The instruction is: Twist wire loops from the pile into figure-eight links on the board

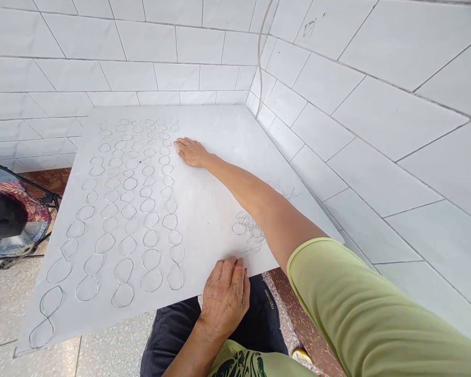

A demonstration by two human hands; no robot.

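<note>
A white board [215, 209] lies in front of me, covered on its left half with rows of thin wire loops [129, 209] shaped like figure eights. My right hand [191, 152] reaches far across the board and lies flat, fingers stretched out, beside the top of the rightmost row. My left hand [224, 296] rests on the board's near edge with its fingers curled over it. A loose tangle of wire loops [248, 228] sits on the board near my right forearm.
White tiled walls close in behind and to the right, with a thin cord [259, 57] hanging in the corner. A patterned bag on a dark frame [11, 214] stands at the left, on the tiled floor.
</note>
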